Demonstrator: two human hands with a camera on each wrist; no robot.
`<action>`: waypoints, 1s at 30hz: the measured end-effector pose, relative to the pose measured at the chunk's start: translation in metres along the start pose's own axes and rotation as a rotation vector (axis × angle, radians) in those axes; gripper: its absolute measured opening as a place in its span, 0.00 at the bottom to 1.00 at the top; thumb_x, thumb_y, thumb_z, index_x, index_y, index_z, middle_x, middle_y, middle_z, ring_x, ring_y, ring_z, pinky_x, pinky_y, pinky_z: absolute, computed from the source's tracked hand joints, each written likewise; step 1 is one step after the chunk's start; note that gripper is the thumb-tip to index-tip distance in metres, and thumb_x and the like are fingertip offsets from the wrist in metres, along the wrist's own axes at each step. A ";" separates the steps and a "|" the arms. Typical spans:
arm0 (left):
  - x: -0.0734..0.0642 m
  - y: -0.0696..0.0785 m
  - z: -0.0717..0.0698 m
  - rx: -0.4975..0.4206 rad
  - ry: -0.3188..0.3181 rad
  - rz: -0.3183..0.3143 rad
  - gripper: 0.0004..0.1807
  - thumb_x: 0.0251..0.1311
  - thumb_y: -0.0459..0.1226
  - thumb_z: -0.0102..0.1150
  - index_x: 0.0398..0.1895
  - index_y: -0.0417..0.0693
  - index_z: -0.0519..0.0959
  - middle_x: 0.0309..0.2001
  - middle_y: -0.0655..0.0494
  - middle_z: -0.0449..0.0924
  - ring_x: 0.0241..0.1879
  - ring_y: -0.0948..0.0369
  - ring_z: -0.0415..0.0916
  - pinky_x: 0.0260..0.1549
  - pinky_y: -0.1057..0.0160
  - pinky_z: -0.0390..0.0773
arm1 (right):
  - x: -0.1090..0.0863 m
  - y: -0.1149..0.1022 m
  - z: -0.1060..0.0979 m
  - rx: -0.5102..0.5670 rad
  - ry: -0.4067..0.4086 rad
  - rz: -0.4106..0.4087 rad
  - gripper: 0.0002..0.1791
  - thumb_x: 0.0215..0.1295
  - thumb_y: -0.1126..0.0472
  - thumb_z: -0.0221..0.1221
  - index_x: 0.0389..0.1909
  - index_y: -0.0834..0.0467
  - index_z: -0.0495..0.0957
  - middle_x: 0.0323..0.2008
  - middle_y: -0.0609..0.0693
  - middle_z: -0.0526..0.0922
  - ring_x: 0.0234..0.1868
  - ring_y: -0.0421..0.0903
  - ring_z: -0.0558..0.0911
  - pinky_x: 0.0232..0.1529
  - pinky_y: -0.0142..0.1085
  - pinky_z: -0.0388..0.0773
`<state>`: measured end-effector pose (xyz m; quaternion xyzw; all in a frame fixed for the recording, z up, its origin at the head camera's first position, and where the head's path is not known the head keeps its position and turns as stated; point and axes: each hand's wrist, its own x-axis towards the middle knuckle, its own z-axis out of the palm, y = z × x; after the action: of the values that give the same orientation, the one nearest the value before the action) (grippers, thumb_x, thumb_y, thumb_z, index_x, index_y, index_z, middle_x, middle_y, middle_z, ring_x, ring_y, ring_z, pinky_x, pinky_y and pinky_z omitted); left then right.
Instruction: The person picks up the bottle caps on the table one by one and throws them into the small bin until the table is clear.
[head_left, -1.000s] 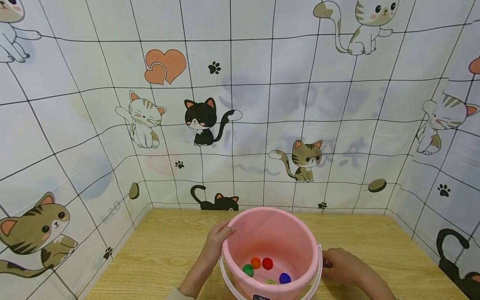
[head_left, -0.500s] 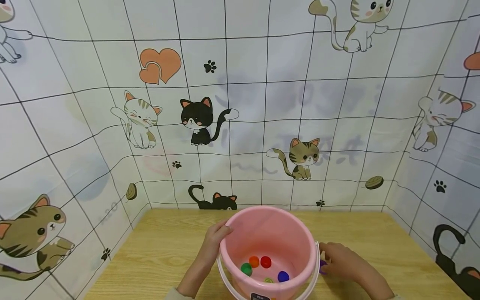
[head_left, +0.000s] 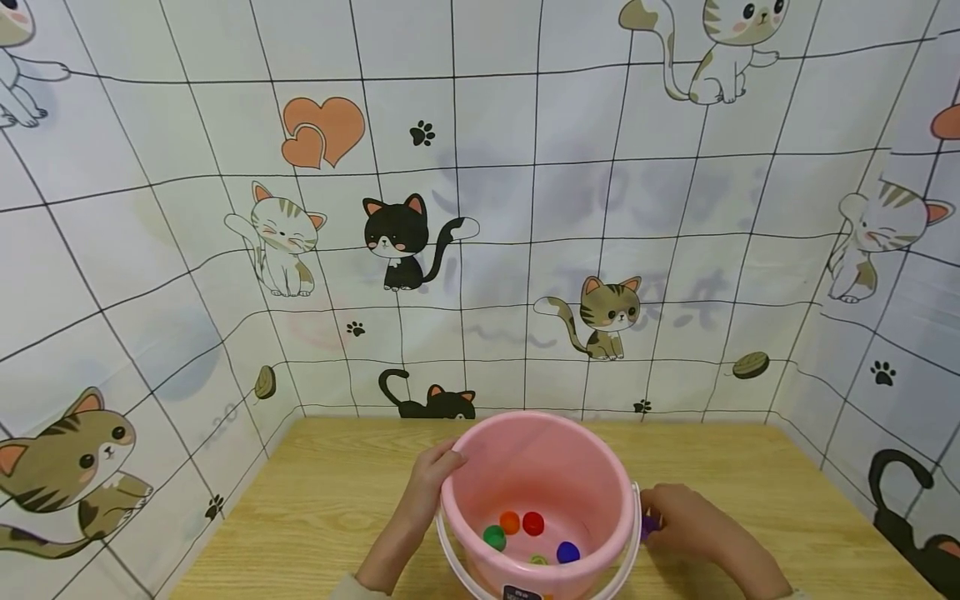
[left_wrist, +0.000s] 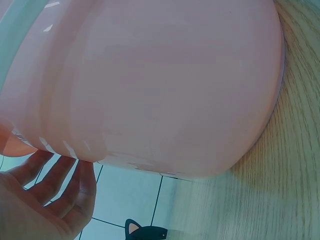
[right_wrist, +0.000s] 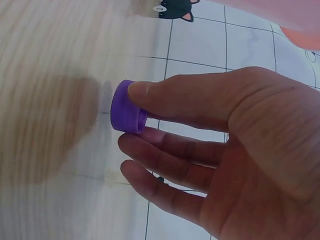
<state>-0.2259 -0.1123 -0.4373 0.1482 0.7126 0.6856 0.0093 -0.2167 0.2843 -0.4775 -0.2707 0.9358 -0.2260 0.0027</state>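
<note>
In the head view a pink bucket stands on the table with its white handle hanging down in front. My left hand grips its left rim; in the left wrist view the fingers are bent under the rim, against the bucket wall. Just right of the bucket my right hand pinches a purple bottle cap between thumb and fingers, close to the tabletop. The cap is partly hidden by the hand in the head view.
Several small coloured pieces lie on the bucket's floor, among them green, orange, red and blue ones. The wooden table meets a cat-patterned wall cloth at the back and sides.
Half a second ago the right fingers reached out above the purple cap beside the bucket; now they are drawn in around it. The left hand keeps its grip on the rim.
</note>
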 end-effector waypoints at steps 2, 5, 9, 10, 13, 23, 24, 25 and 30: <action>0.000 0.000 0.000 0.003 0.004 -0.002 0.24 0.67 0.41 0.52 0.61 0.37 0.80 0.42 0.33 0.87 0.34 0.55 0.88 0.37 0.63 0.87 | 0.000 -0.001 -0.004 -0.002 0.000 0.014 0.12 0.51 0.65 0.72 0.30 0.47 0.81 0.27 0.37 0.78 0.28 0.31 0.71 0.28 0.29 0.72; 0.000 0.001 0.000 0.002 0.012 -0.005 0.24 0.67 0.40 0.52 0.61 0.37 0.81 0.42 0.33 0.87 0.34 0.53 0.88 0.36 0.62 0.87 | -0.001 -0.003 -0.009 -0.020 0.017 0.014 0.10 0.53 0.64 0.73 0.31 0.48 0.82 0.28 0.38 0.80 0.29 0.32 0.74 0.29 0.30 0.74; -0.001 0.001 -0.001 0.003 0.007 -0.005 0.23 0.67 0.41 0.52 0.60 0.37 0.80 0.42 0.32 0.87 0.34 0.53 0.89 0.37 0.59 0.88 | -0.002 -0.008 -0.017 -0.064 0.071 -0.011 0.09 0.55 0.64 0.72 0.33 0.51 0.82 0.29 0.40 0.79 0.30 0.34 0.75 0.29 0.31 0.76; -0.001 0.001 -0.001 0.005 0.003 -0.004 0.24 0.68 0.41 0.52 0.61 0.37 0.80 0.42 0.31 0.87 0.34 0.53 0.89 0.38 0.58 0.88 | -0.002 -0.009 -0.018 -0.066 0.081 -0.017 0.09 0.55 0.65 0.72 0.33 0.52 0.82 0.30 0.41 0.79 0.31 0.34 0.76 0.30 0.31 0.76; -0.002 0.001 -0.001 0.007 -0.004 0.000 0.24 0.68 0.41 0.52 0.61 0.37 0.80 0.43 0.30 0.86 0.35 0.51 0.89 0.39 0.56 0.88 | -0.004 -0.013 -0.023 -0.032 0.086 -0.034 0.09 0.57 0.66 0.71 0.35 0.54 0.82 0.34 0.44 0.79 0.32 0.36 0.79 0.31 0.32 0.81; -0.001 0.001 0.001 0.027 0.009 -0.003 0.22 0.69 0.42 0.51 0.59 0.41 0.82 0.42 0.30 0.86 0.34 0.48 0.88 0.37 0.56 0.88 | -0.004 -0.021 -0.033 0.025 0.085 -0.057 0.12 0.59 0.67 0.70 0.37 0.49 0.80 0.33 0.39 0.80 0.36 0.32 0.78 0.35 0.34 0.83; -0.001 0.001 0.001 0.028 0.009 -0.002 0.22 0.69 0.42 0.51 0.59 0.41 0.82 0.42 0.30 0.86 0.34 0.49 0.88 0.37 0.56 0.88 | -0.004 -0.022 -0.034 0.027 0.088 -0.047 0.11 0.59 0.66 0.70 0.38 0.48 0.80 0.34 0.38 0.81 0.36 0.32 0.79 0.35 0.34 0.83; -0.001 0.001 0.001 0.028 0.008 -0.002 0.22 0.69 0.42 0.51 0.58 0.41 0.82 0.42 0.29 0.86 0.34 0.49 0.88 0.37 0.56 0.88 | -0.005 -0.022 -0.036 0.027 0.090 -0.037 0.11 0.60 0.65 0.70 0.39 0.47 0.80 0.35 0.38 0.82 0.36 0.32 0.79 0.35 0.33 0.83; 0.000 0.001 0.001 0.030 0.013 0.000 0.22 0.69 0.42 0.51 0.58 0.41 0.82 0.41 0.30 0.86 0.34 0.49 0.88 0.37 0.56 0.88 | -0.010 -0.028 -0.047 0.013 0.119 -0.004 0.10 0.62 0.60 0.70 0.43 0.49 0.81 0.36 0.36 0.82 0.37 0.30 0.79 0.33 0.31 0.80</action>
<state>-0.2252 -0.1109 -0.4368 0.1440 0.7228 0.6759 0.0025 -0.2000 0.2877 -0.4246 -0.2586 0.9323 -0.2476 -0.0518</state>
